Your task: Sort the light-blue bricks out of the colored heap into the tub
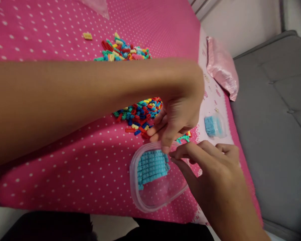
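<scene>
The left hand (183,103), fingers bent, and the right hand (213,174), thumb and forefinger nearly meeting, work above a clear container (134,177) holding light-blue blocks (152,165) on polka-dot cloth (72,174). Whether either grips a piece cannot be told.

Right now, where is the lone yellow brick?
In the head view, the lone yellow brick lies toward the upper left on the pink polka-dot cloth, beyond the left forearm and left of the multicoloured brick pile.
</scene>
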### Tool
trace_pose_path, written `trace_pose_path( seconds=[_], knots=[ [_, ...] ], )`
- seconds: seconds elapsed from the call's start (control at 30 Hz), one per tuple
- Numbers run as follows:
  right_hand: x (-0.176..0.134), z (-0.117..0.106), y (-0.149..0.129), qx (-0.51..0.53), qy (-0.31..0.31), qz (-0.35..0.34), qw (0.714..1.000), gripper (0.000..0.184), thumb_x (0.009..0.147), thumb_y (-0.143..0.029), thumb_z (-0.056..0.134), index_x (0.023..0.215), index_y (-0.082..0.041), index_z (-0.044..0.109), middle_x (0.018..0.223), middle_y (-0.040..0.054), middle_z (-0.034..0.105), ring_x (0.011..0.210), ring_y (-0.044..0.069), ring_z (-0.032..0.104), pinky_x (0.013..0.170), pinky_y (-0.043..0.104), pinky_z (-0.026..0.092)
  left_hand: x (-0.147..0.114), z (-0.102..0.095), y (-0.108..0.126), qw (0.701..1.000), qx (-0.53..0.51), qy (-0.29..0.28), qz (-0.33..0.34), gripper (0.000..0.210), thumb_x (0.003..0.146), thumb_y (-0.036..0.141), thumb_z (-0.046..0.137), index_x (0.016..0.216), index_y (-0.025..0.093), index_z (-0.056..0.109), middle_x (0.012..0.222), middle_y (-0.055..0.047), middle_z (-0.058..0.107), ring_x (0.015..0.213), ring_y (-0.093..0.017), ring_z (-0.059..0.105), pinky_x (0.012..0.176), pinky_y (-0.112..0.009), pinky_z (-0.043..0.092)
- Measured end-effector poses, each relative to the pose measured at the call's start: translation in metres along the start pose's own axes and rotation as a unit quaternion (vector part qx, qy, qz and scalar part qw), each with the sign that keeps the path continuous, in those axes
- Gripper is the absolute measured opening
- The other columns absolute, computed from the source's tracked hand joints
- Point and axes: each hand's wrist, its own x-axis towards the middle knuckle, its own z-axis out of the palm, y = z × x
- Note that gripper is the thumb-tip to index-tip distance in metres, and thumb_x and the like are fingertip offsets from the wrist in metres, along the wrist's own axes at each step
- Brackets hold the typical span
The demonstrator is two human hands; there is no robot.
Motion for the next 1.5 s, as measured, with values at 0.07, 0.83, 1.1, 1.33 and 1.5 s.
trace_pose_path(
  seconds=[0.07,0.83,1.1,1.33,1.5],
  knots=[
    [-0.002,0.003,0.002,0.042,-0.018,0.021,0.999,0.015,0.085,-0.011,0.068,0.079,-0.024,0.064,0.067,-0.0088,0.061,0.059,0.010,0.053,0.074,0.030,0.029,-0.002,-0.002,0.001,0.973,0.038,-0.226,0.037,0.023,0.064,0.023,0.085,0.078,0.008,0.076,0.064,-0.007,0.073,0.065,-0.022,0.071,0.069,-0.030,0.054],
    [-0.008,0.064,0.053,0.275,0.182,0.172,0.928,0.019,0.100,-0.032,0.050,0.106,-0.022,0.065,0.105,0.0041,0.067,0.102,0.022,0.059,0.092,0.040,0.045,0.001,-0.006,-0.044,0.967,0.148,0.148,0.143,0.016,0.092,0.029,0.060,0.093,0.019,0.072,0.090,-0.003,0.073,0.082,-0.015,0.064,0.077,-0.028,0.044],
    [-0.008,0.087,0.059,0.254,0.170,0.172,0.937,0.033,0.097,-0.019,0.046,0.121,-0.017,0.069,0.130,0.0126,0.062,0.121,0.030,0.054,0.108,0.052,0.043,-0.045,0.038,-0.067,0.941,0.167,0.292,0.025,0.028,0.100,0.028,0.041,0.110,0.020,0.066,0.113,-0.008,0.071,0.106,-0.022,0.064,0.097,-0.039,0.047],
    [0.000,0.103,0.063,0.227,0.160,0.199,0.940,0.047,0.098,-0.029,0.047,0.142,-0.013,0.055,0.138,0.0169,0.058,0.129,0.030,0.053,0.113,0.047,0.043,-0.103,0.056,-0.071,0.933,0.162,0.320,-0.040,0.046,0.104,0.042,0.031,0.136,0.023,0.058,0.143,-0.007,0.060,0.135,-0.023,0.053,0.115,-0.047,0.040],
    [0.003,0.117,0.065,0.189,0.169,0.263,0.931,0.056,0.102,-0.042,0.038,0.148,-0.013,0.048,0.148,0.0207,0.048,0.141,0.036,0.042,0.116,0.056,0.035,-0.122,0.069,-0.076,0.925,0.167,0.334,-0.075,0.053,0.103,0.051,0.030,0.145,0.024,0.050,0.154,-0.008,0.049,0.144,-0.025,0.043,0.119,-0.051,0.035]
  ],
)
